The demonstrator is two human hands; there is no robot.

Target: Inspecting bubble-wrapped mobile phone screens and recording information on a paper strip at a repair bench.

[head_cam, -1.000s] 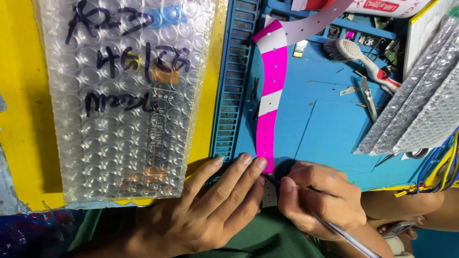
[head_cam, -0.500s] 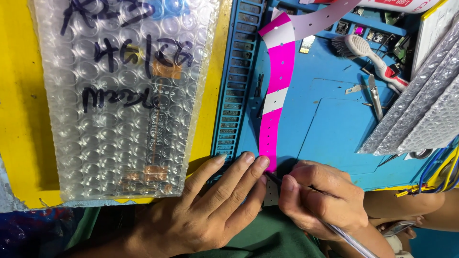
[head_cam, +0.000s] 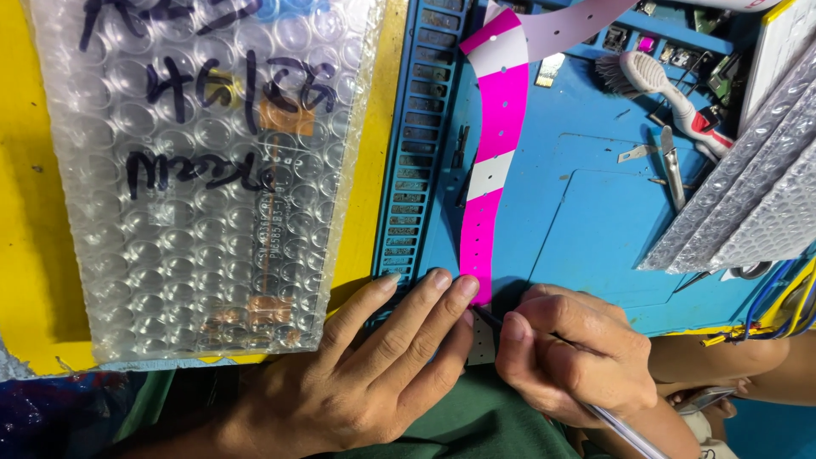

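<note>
Head view: my left hand lies flat, fingers pressing the near end of the pink-and-white strip on the blue mat. My right hand is clenched on a pen. Bubble-wrap pouch lies left on the yellow bench; brush and tweezers far right.

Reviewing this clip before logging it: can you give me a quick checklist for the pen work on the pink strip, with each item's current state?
1. Left hand pins the pink strip at its near end: ok.
2. Right hand has the pen in a writing grip: ok.
3. Pen tip on the strip: cannot tell, fingers hide it.
4. Strip lies flat on the blue mat: ok.
5. Tweezers and brush lie apart from the strip: ok.
</note>
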